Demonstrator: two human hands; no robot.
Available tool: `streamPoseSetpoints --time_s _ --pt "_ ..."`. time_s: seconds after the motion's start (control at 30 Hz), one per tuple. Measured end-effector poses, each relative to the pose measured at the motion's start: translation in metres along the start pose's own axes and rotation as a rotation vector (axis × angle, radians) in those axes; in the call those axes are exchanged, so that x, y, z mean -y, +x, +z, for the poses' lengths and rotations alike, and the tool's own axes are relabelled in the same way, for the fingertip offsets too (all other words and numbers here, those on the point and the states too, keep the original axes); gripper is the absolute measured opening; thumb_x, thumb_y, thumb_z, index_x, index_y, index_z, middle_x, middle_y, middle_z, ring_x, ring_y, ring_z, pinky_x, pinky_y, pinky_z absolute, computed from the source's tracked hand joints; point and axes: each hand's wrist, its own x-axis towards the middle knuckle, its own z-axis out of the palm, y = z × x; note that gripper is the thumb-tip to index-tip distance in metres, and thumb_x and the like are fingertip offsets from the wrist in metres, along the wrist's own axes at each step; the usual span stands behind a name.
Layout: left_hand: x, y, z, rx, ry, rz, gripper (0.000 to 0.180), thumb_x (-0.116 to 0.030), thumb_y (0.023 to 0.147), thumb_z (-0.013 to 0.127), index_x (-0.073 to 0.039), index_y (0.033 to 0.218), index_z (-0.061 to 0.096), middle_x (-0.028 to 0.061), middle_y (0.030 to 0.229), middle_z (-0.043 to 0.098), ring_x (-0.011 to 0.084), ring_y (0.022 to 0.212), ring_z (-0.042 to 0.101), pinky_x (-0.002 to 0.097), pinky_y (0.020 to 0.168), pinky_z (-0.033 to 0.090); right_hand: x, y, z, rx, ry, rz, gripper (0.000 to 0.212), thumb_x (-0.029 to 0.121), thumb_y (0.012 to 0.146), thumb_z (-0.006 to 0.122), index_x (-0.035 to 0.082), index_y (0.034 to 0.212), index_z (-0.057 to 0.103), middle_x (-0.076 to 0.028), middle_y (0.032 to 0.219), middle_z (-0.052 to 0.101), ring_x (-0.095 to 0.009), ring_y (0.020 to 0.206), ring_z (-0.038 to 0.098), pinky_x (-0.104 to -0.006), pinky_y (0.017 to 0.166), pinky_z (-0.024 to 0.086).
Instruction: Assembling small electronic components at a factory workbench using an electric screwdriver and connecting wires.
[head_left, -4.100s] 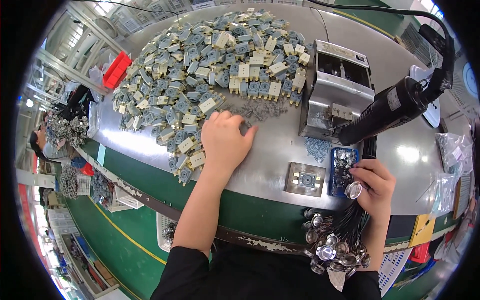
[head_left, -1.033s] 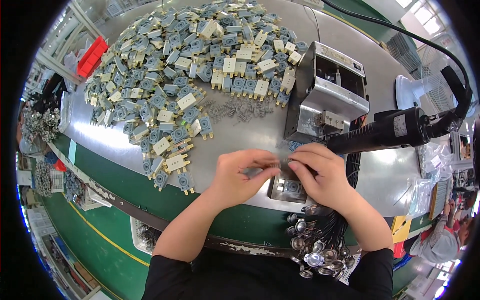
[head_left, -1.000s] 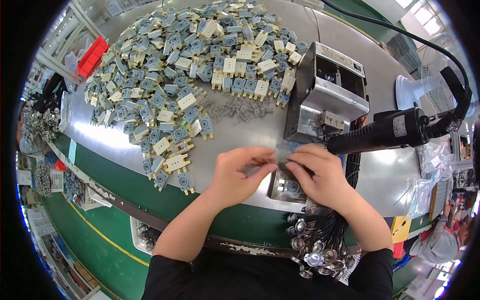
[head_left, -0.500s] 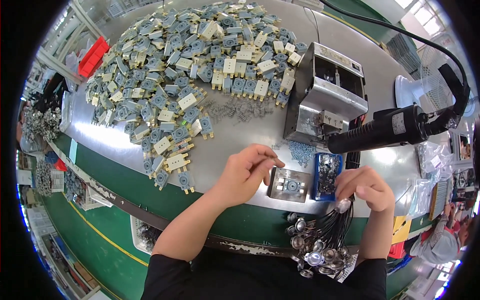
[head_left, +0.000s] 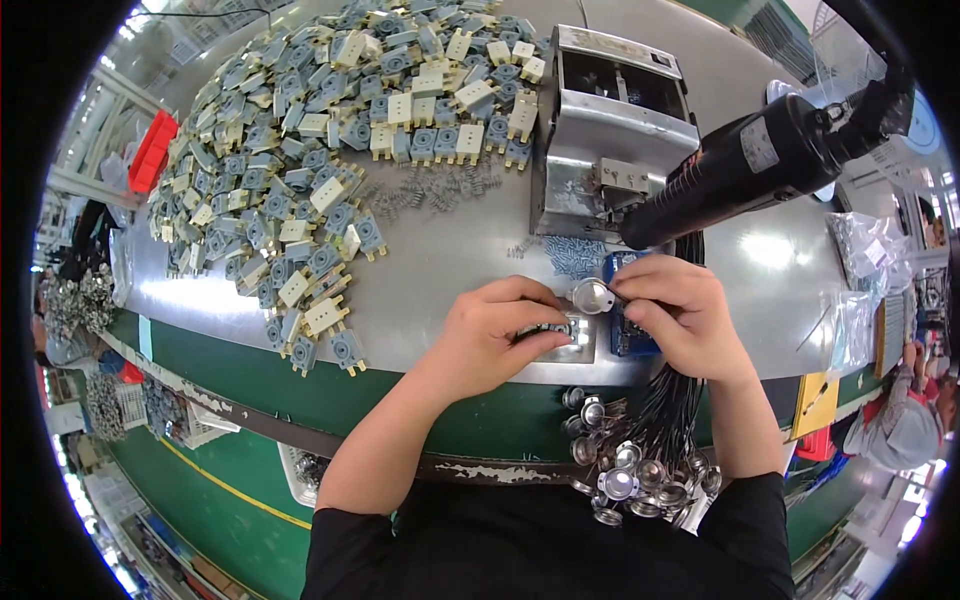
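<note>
My right hand (head_left: pixel 682 308) pinches a round silver metal cup (head_left: pixel 592 296) by its edge, holding it above the steel fixture (head_left: pixel 586 350). Close on its left, my left hand (head_left: pixel 505 335) curls its fingers and thumb at the fixture. A small greyish piece shows between them, partly hidden, and I cannot make out what it is. Under my right hand lies a blue tray (head_left: pixel 628 338) of small dark metal parts, mostly covered. More metal cups (head_left: pixel 620 484) on black leads hang in a bunch over the table's near edge.
Grey and cream blocks (head_left: pixel 330 130) make a large heap at the far left. Loose springs (head_left: pixel 430 188) and bluish screws (head_left: pixel 574 256) lie before a steel machine (head_left: pixel 615 130). A black cylindrical tool (head_left: pixel 740 165) slants in from the right. A person (head_left: pixel 890 430) sits at far right.
My right hand has come up and left from beside the blue tray, bringing a metal cup over the fixture. My left hand has closed in on the fixture. The whole view has shifted slightly.
</note>
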Motion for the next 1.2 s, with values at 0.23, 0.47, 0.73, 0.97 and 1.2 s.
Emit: streamPoseSetpoints --time_s 0.23,0.47,0.73,0.97,1.2 --pt "-0.001 -0.001 0.0 0.022 -0.031 -0.022 0.023 -0.008 0.078 0.09 -0.008 0.099 0.081 0.0061 0.104 0.075 0.0128 0.075 0.064 0.0273 0.062 0.049 -0.016 -0.017 0.0 -0.119 0.214 0.053 0.014 0.004 0.091 0.078 -0.002 0.104 0.078 -0.015 0.109 0.076 -0.023 0.099 0.072 -0.0322 0.085 0.056" --pt "-0.014 0.004 -0.005 -0.015 0.016 0.018 0.036 -0.009 0.076 0.091 -0.006 0.11 0.079 0.0075 0.113 0.074 0.0077 0.059 0.051 0.0251 0.056 0.044 -0.006 -0.011 -0.001 -0.055 0.17 0.093 0.016 0.006 0.093 0.075 -0.002 0.107 0.077 -0.015 0.109 0.076 -0.025 0.1 0.072 -0.0341 0.088 0.056" --pt "-0.021 0.029 -0.003 -0.147 0.111 0.256 0.044 -0.01 0.076 0.09 -0.006 0.117 0.076 0.0126 0.119 0.073 0.0209 0.097 0.071 0.0337 0.076 0.059 -0.008 -0.008 0.0 0.013 0.036 0.009 0.018 0.005 0.094 0.07 -0.003 0.109 0.077 -0.018 0.111 0.076 -0.031 0.101 0.072 -0.0378 0.091 0.055" --pt "-0.028 0.037 -0.005 -0.096 0.281 0.351 0.041 -0.018 0.074 0.091 -0.006 0.111 0.075 0.0105 0.114 0.075 0.0294 0.097 0.074 0.0377 0.083 0.06 -0.003 -0.006 -0.001 0.036 0.075 0.015 0.018 0.001 0.092 0.07 -0.004 0.109 0.076 -0.019 0.107 0.076 -0.033 0.098 0.072 -0.0397 0.089 0.056" --pt "-0.032 0.033 -0.018 -0.038 0.494 0.411 0.04 -0.024 0.073 0.091 -0.007 0.105 0.074 0.0064 0.108 0.077 0.0274 0.102 0.076 0.04 0.083 0.06 0.004 -0.002 0.004 0.023 0.038 0.095 0.015 0.001 0.088 0.074 -0.003 0.102 0.078 -0.016 0.102 0.077 -0.029 0.094 0.073 -0.0366 0.085 0.057"
